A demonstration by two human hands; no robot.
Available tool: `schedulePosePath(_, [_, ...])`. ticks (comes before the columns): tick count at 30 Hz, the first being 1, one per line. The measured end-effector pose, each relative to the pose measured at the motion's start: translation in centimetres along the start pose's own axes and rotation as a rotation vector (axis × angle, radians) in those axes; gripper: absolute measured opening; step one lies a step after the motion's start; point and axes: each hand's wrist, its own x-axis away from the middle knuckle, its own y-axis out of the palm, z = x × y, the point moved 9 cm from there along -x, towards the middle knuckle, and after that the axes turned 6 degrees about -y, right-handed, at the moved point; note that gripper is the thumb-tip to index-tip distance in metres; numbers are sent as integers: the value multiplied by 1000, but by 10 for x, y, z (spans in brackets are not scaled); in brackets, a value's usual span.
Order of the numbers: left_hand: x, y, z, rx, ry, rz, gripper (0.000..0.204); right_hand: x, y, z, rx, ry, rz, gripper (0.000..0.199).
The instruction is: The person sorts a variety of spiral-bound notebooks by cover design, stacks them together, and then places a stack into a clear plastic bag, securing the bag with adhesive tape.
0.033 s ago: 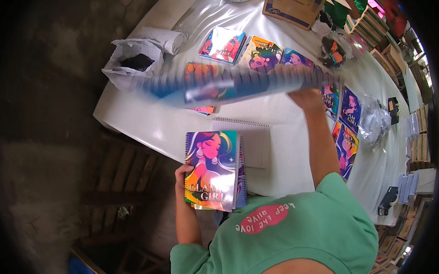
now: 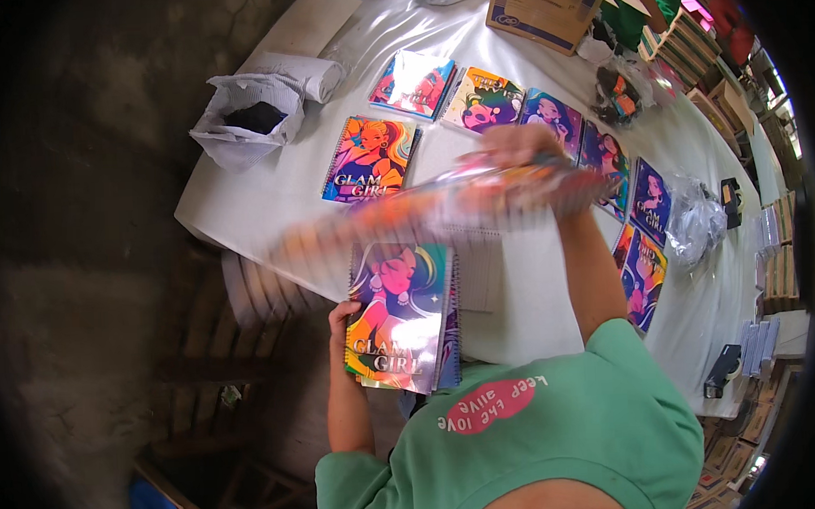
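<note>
My left hand point(image 2: 339, 321) grips the left edge of a small stack of spiral notebooks point(image 2: 396, 322); the top cover shows a pink-faced figure with dark, flowing hair. Above the stack, my right hand point(image 2: 516, 147) grasps another spiral notebook point(image 2: 397, 210), smeared orange and red by motion. Partly covered on the table lies a sheet of lined paper point(image 2: 478, 283). An orange-haired figure decorates the notebook point(image 2: 368, 157) to the left of the blurred one. More notebooks point(image 2: 483, 99) form an arc behind and to the right, including a purple one point(image 2: 650, 201).
White sheeting covers the table point(image 2: 235, 193). A crumpled white bag point(image 2: 241, 126) stands at the left corner, a cardboard box point(image 2: 543, 15) at the back. Clear plastic point(image 2: 693, 213) and a black tape dispenser point(image 2: 722, 369) lie on the right. Another person's green sleeve point(image 2: 628, 22) shows behind.
The blurred notebook in my right hand has swung down toward me; its visible side goes from blue to orange. The orange-haired notebook behind is uncovered. My left hand's stack barely shifts.
</note>
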Motion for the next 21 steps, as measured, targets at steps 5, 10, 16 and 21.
schedulePosePath(5, [-22, 10, -22, -18, -156, -190, 44, 37, 27, 125, 117, 638, -331, 30])
schedulePosePath(10, [0, -46, -40, -63, -121, -145, 47, 76, -27, 109, 133, 910, 636, 50])
schedulePosePath(16, [67, -147, 8, -5, 505, 245, 46, 147, -6, 115, 1536, 1237, 5, 81])
schedulePosePath(21, [75, -46, 34, -164, 479, 177, 65, 179, -18, 121, 1470, 1134, 168, 62])
